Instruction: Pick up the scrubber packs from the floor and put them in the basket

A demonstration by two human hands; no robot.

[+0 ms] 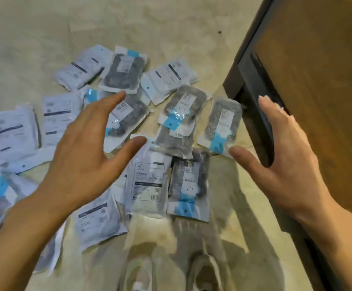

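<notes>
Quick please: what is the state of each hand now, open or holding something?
Left hand: open, fingers spread above the scrubber packs, holding nothing.
Right hand: open, fingers straight, holding nothing.

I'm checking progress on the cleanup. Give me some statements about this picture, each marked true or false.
1. Both hands hold nothing. True: left hand and right hand are open.
2. The scrubber packs lie in a basket. False: they lie scattered on the floor; no basket shows.
3. A wooden cabinet stands on the right. True.
4. The right hand grips a pack. False: it is spread and grips nothing.
</notes>
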